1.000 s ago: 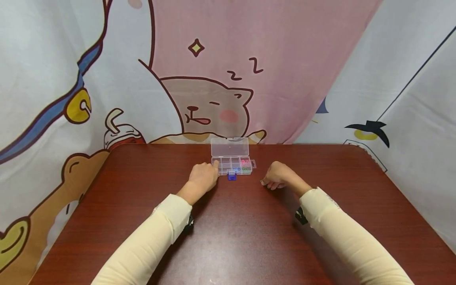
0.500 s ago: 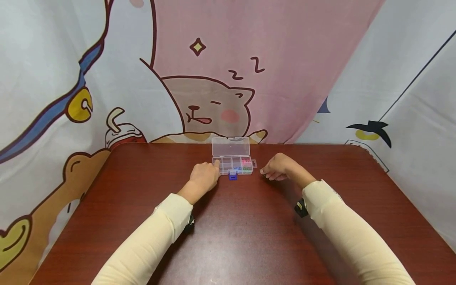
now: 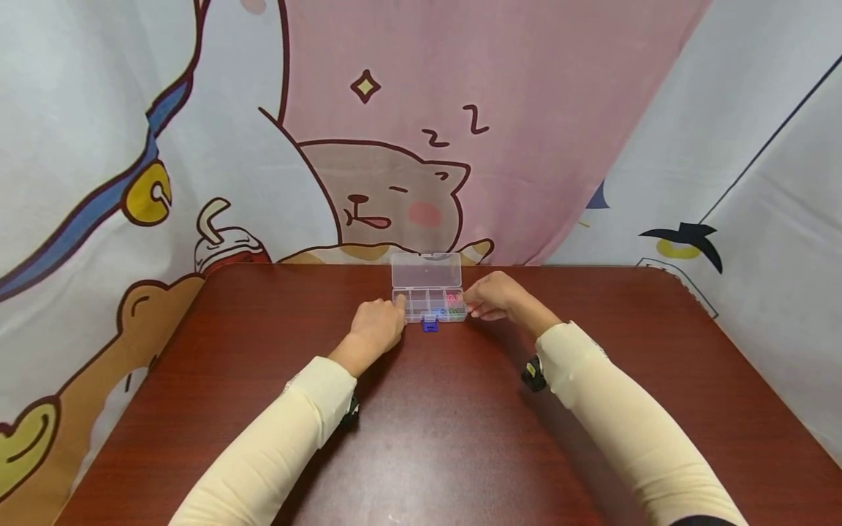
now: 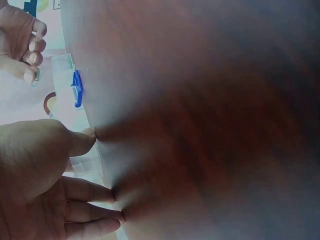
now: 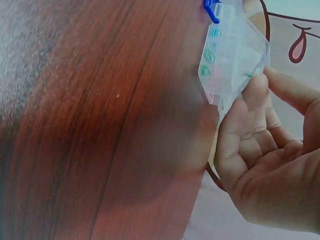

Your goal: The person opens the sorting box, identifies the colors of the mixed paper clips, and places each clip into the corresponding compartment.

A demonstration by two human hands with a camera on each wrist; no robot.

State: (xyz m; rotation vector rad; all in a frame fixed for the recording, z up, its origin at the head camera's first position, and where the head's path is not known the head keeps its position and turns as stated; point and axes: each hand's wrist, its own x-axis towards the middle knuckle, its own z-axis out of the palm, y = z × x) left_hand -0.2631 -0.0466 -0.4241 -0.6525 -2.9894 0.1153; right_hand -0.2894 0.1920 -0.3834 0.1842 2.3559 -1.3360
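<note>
A clear plastic compartment box (image 3: 418, 297) lies on the table with its lid (image 3: 426, 271) raised. Small pink clips (image 3: 454, 298), blue clips (image 3: 438, 312) and green clips (image 3: 454, 311) lie in separate compartments. My left hand (image 3: 378, 325) holds the box's left end, its thumb at the front wall and other fingertips down on the table. At the right end, my right hand (image 3: 493, 296) pinches a small green paper clip (image 4: 35, 77) between thumb and index finger. In the right wrist view, only a green bit of that paper clip (image 5: 250, 75) shows at the fingertips.
The box's blue latch (image 3: 430, 324) hangs at its front. A dark reddish-brown table (image 3: 427, 424) spreads toward me on all sides of the box. Behind its far edge hangs a cartoon-printed curtain (image 3: 526, 146).
My right hand has come up from the table and moved left and away from me with the paper clip, reaching the box's right end. My left hand stays on the box.
</note>
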